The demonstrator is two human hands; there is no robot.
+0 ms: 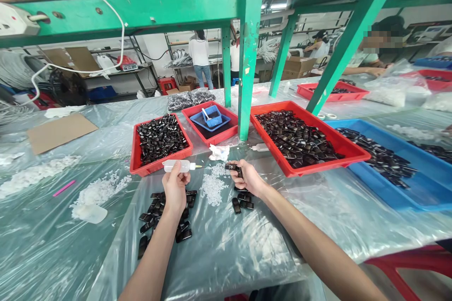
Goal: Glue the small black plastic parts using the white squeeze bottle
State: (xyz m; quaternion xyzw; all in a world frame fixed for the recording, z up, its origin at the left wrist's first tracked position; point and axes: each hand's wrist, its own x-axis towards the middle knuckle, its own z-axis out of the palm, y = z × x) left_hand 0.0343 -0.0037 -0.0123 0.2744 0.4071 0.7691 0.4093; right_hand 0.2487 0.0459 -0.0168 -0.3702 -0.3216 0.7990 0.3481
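My left hand (176, 186) is closed around a translucent squeeze bottle (179, 166), its thin needle tip pointing right. In my right hand (250, 177) are small black plastic parts (233, 167); the fingers hide how many. The bottle's tip and the held parts are a short gap apart. Between and below the hands lies a pile of small white pieces (213, 187) on the plastic-covered table. Loose black parts (243, 201) lie under my right hand, and a larger scatter of them (183, 225) surrounds my left forearm.
Red trays (160, 159) (314, 164) of black parts stand beyond my hands. Another red tray (221, 138) holds a small blue tray (211, 122). A green post (245, 66) rises behind. A blue tray (420, 197) is at right; a white pile (97, 195) and pink stick (64, 188) at left.
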